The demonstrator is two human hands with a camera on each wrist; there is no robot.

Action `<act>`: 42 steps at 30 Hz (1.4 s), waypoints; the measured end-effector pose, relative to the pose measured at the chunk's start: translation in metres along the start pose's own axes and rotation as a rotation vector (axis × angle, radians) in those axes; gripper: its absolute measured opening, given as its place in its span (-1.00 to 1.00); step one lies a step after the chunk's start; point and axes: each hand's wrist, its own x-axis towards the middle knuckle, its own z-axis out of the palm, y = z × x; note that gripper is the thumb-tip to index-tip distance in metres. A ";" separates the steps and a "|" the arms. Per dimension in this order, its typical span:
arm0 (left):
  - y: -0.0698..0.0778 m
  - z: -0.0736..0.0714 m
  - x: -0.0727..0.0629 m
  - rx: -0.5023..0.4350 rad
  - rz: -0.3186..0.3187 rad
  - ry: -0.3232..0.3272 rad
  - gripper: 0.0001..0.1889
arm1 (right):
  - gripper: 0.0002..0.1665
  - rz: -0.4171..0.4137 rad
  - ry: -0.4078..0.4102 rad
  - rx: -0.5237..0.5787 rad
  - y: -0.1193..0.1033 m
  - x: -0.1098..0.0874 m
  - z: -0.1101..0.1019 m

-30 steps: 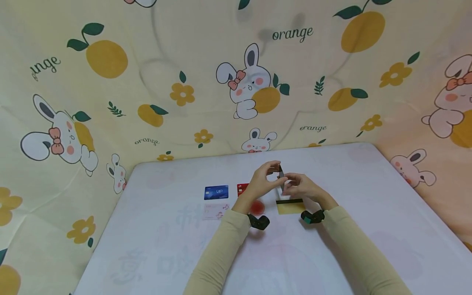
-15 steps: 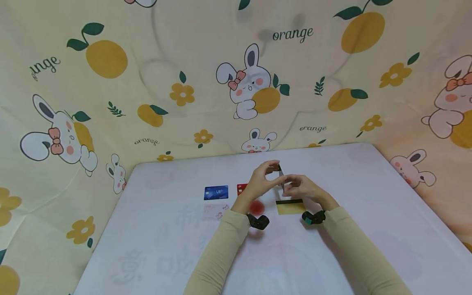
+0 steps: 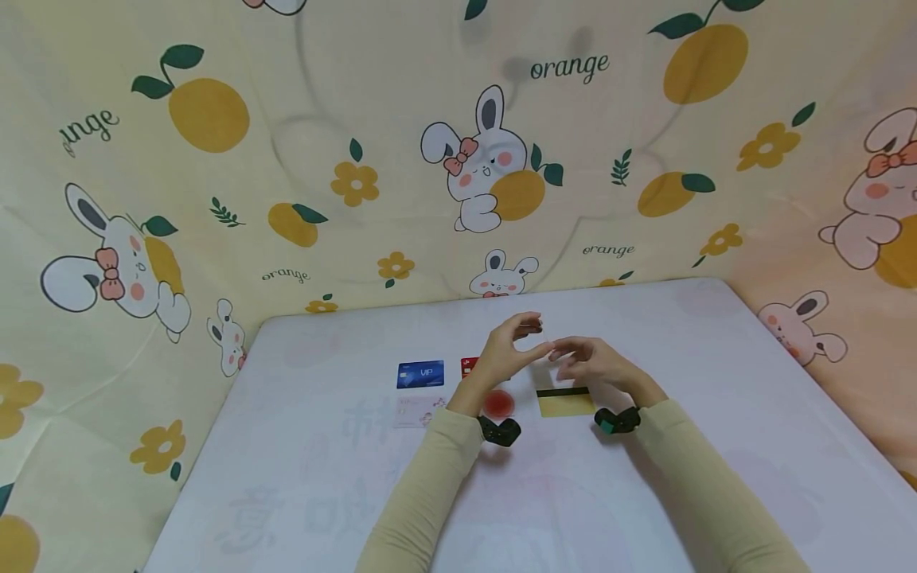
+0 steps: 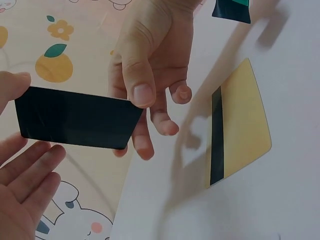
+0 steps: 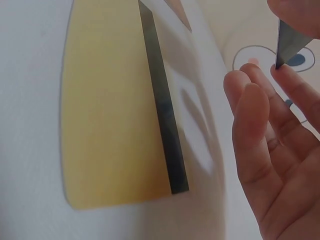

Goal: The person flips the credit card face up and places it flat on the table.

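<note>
A dark plastic card (image 4: 77,118) is held up above the table by its two short ends. My left hand (image 3: 505,354) grips one end, with the thumb at the upper corner and the index finger at the lower one. At the opposite end, my right hand (image 3: 602,368) pinches the corners between thumb and index finger, its other fingers loosely bent. In the head view the card is nearly edge-on and hardly visible. Beneath the hands lies a gold card (image 3: 566,403) with a black stripe, flat on the table.
A blue VIP card (image 3: 420,374) and a pale pink card (image 3: 419,412) lie to the left. A red card (image 3: 469,364) is partly hidden behind my left hand. Beside the left wrist is a red round patch (image 3: 499,404). Patterned cloth (image 3: 358,263) hangs behind the table.
My right hand has shifted slightly to the right. The dark card, visible as a narrow face before, has turned almost edge-on in the head view. My left hand stays nearly still.
</note>
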 end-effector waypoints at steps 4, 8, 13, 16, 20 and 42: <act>-0.001 0.000 0.000 0.000 -0.003 0.005 -0.43 | -0.28 -0.004 0.001 0.001 0.001 0.000 -0.003; -0.002 -0.001 0.000 0.011 0.001 0.005 -0.42 | -0.28 -0.007 0.007 -0.005 0.002 0.000 -0.005; -0.002 -0.001 -0.002 0.034 0.001 0.003 -0.42 | -0.29 0.009 0.019 -0.028 0.002 -0.003 -0.008; -0.003 -0.002 -0.003 0.045 0.002 -0.001 -0.43 | -0.28 0.020 0.029 -0.046 0.000 -0.005 -0.010; -0.006 -0.001 -0.003 0.067 0.009 -0.005 -0.44 | -0.26 0.042 0.047 -0.063 0.000 -0.007 -0.013; -0.032 0.005 -0.008 0.162 -0.075 -0.044 -0.38 | -0.17 0.117 0.080 -0.084 0.009 -0.009 -0.025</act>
